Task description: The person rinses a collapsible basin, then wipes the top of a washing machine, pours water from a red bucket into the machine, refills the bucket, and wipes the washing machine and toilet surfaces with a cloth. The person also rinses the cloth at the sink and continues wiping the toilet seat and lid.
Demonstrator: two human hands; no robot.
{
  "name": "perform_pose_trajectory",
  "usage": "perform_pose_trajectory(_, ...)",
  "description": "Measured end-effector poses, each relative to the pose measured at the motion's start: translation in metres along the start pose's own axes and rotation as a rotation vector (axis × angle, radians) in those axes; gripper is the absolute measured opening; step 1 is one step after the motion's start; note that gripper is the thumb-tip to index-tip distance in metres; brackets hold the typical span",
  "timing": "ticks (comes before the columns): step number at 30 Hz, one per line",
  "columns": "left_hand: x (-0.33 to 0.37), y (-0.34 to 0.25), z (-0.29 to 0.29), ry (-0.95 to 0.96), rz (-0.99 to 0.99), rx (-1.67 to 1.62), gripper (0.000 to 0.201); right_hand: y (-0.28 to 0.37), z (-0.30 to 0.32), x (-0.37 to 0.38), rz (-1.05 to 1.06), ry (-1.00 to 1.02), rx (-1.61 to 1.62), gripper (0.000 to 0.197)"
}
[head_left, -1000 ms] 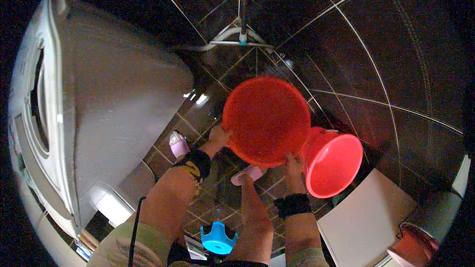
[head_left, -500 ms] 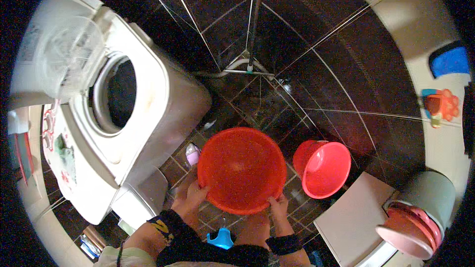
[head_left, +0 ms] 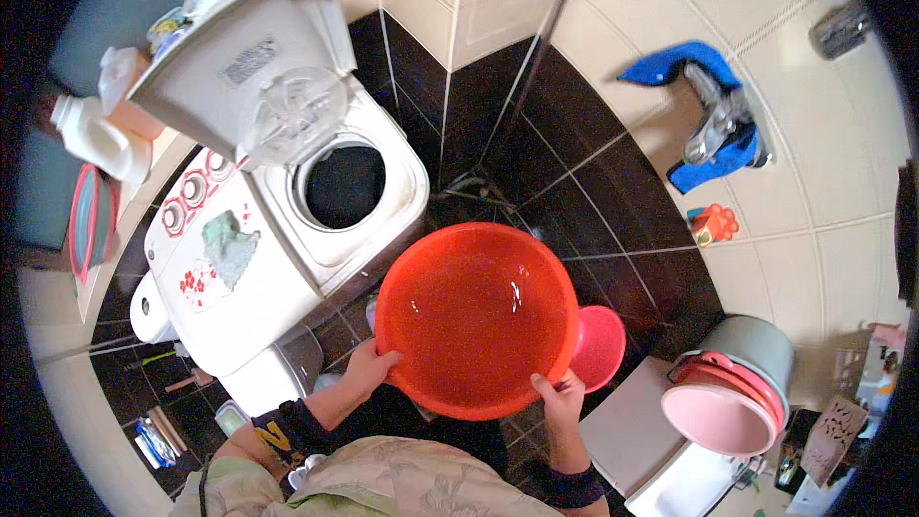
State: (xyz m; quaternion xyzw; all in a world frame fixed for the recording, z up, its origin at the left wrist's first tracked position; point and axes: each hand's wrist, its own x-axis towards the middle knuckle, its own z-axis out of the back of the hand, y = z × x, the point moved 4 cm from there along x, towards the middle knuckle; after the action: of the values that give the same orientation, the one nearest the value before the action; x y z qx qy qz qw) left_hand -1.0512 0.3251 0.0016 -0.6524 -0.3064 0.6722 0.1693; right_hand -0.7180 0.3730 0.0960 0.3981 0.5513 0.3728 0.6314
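A wide red plastic basin (head_left: 459,409) is in front of me, gripped at its near rim by both hands. My left hand (head_left: 368,370) pinches the rim at the near left, thumb over the edge. At the near right my right hand (head_left: 562,398) holds the rim in the same way. Bright glints show inside the basin; it seems to hold water. To the left stands a white washing machine (head_left: 258,311) with one lid raised and its round drum opening (head_left: 345,187) uncovered. A pale green cloth (head_left: 230,247) lies on its closed lid.
A pink bucket (head_left: 601,349) stands behind the basin's right side. Farther right, a grey bucket (head_left: 756,349) and stacked pink basins (head_left: 720,416) rest near a white cabinet (head_left: 622,412). A tap (head_left: 716,120) draped in blue cloth juts from the right wall. Bottles (head_left: 100,139) stand far left.
Both hands have raised the basin off the low floor area, nearer to me. My view has tilted up, bringing in the tap and the raised machine lid. The basin now partly covers the pink bucket.
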Motion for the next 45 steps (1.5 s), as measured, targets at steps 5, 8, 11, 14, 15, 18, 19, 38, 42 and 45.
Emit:
perform_pose_trajectory(5, -0.026, -0.044, 0.01, 0.04, 0.002, -0.101, 0.033, 0.068, -0.024, 0.004, 0.145, 0.05, 0.039, 0.007)
perform_pose_trajectory(8, -0.03, -0.06, 0.022, 0.03, -0.006, -0.176, 0.033, 0.099, -0.045, 0.012, 0.148, 0.051, 0.048, 0.002)
perform_pose_trajectory(11, -0.023, -0.073, 0.035, 0.048, -0.03, -0.243, 0.034, 0.122, -0.068, 0.024, 0.15, 0.069, 0.057, 0.007)
perform_pose_trajectory(14, -0.015, -0.083, 0.053, 0.009, 0.001, -0.256, 0.032, 0.14, -0.091, 0.036, 0.122, 0.139, 0.008, 0.013)
perform_pose_trajectory(15, -0.012, -0.088, 0.058, 0.019, 0.001, -0.279, 0.032, 0.146, -0.1, 0.041, 0.13, 0.167, -0.014, 0.012)
perform_pose_trajectory(18, -0.009, -0.095, 0.071, 0.046, 0.016, -0.331, 0.031, 0.164, -0.123, 0.047, 0.168, 0.216, -0.08, 0.01)
perform_pose_trajectory(19, -0.008, -0.096, 0.074, 0.053, 0.034, -0.362, 0.031, 0.17, -0.13, 0.047, 0.167, 0.235, -0.111, 0.01)
perform_pose_trajectory(38, 0.03, -0.092, 0.108, 0.289, 0.181, -0.569, 0.028, 0.245, -0.24, 0.066, 0.053, 0.321, -0.359, 0.019)
perform_pose_trajectory(42, 0.037, -0.091, 0.113, 0.331, 0.22, -0.62, 0.025, 0.251, -0.256, 0.071, 0.034, 0.335, -0.381, 0.02)
perform_pose_trajectory(45, 0.042, -0.09, 0.119, 0.376, 0.237, -0.611, 0.024, 0.258, -0.268, 0.078, 0.011, 0.332, -0.459, 0.02)
